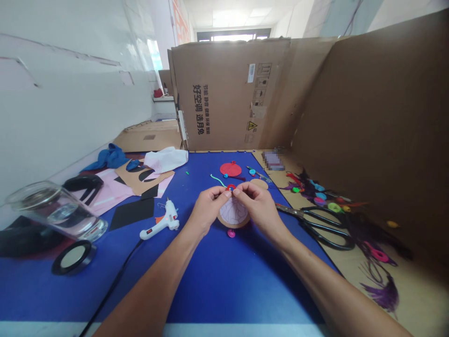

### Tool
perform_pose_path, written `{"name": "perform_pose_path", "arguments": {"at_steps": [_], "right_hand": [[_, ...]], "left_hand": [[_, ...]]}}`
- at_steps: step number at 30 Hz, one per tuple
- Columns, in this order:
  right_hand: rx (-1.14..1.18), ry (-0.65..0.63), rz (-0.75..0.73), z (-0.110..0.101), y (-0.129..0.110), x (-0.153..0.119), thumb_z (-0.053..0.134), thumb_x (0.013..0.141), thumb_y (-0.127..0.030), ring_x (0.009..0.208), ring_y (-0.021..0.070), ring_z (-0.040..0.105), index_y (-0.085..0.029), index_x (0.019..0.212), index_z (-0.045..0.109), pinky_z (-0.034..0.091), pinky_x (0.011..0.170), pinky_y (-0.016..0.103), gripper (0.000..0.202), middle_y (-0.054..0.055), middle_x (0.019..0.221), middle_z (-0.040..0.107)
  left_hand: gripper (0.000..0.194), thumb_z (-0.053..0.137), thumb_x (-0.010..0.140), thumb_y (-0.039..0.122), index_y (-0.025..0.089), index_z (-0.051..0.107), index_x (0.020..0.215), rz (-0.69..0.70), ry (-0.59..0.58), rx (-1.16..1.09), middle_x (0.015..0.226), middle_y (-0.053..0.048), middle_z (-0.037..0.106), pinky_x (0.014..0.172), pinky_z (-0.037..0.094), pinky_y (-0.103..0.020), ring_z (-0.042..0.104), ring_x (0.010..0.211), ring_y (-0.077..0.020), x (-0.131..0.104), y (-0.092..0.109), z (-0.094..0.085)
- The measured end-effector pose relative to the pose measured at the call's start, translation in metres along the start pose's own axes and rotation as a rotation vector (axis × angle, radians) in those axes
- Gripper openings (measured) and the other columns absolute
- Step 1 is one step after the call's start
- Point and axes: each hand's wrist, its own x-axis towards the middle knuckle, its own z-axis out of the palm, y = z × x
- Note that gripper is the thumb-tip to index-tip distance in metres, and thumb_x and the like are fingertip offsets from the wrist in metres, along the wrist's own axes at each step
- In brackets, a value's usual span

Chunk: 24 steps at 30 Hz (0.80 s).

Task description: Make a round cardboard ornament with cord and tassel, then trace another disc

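In the middle of the head view, my left hand (pixel 211 207) and my right hand (pixel 258 206) meet with thumbs and fingertips closed. Between the fingertips sits a small red loop (pixel 230 186), pinched from both sides. Just below it, a round disc (pixel 233 211) with a lilac line pattern and a tan rim faces up, its sides partly covered by my hands. A pink button-like piece (pixel 231 232) shows at the disc's lower edge. Beyond my fingers lie a green cord (pixel 217 179) and a red round piece (pixel 230 169) on the blue mat (pixel 224 290).
On the left are a white glue gun (pixel 163 222), black sheets (pixel 131 214), cloth scraps, a tilted-looking glass of water (pixel 66 213) and a round black-rimmed lid (pixel 73 257). Black-handled scissors (pixel 326 227), tassels and beads lie right. Cardboard walls (pixel 228 93) stand behind and right.
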Motion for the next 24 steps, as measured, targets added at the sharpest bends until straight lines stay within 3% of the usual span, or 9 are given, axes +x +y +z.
{"name": "perform_pose_path", "arguments": {"at_steps": [11,19,24], "right_hand": [[0.018,-0.062,0.044,-0.005,-0.002,0.002,0.083,0.08,-0.057,0.068,0.0162,0.053,-0.021,0.081,0.068,0.042,0.062,0.03,0.039,0.001,0.076,0.064],[0.069,-0.195,0.051,-0.014,-0.007,0.006,0.083,0.082,-0.058,0.073,0.0165,0.058,-0.022,0.095,0.078,0.046,0.068,0.03,0.039,0.002,0.085,0.071],[0.142,-0.276,0.137,-0.017,-0.005,0.007,0.088,0.079,-0.055,0.077,0.0173,0.062,-0.023,0.101,0.081,0.048,0.072,0.031,0.04,0.002,0.091,0.074]], "left_hand": [[0.031,0.086,0.077,0.046,0.016,0.078,0.079,0.0,-0.025,0.059,0.076,-0.001,0.067,0.068,0.043,-0.027,0.055,0.071,-0.0146,0.002,-0.002,-0.004],[0.033,0.087,0.075,0.048,0.016,0.076,0.074,-0.006,-0.119,0.068,0.072,-0.001,0.065,0.067,0.041,-0.027,0.053,0.067,-0.0135,0.0,0.006,-0.005],[0.035,0.089,0.073,0.048,0.016,0.074,0.073,-0.045,-0.168,0.04,0.072,-0.001,0.065,0.065,0.041,-0.027,0.054,0.067,-0.0134,-0.002,0.009,-0.007]]}}
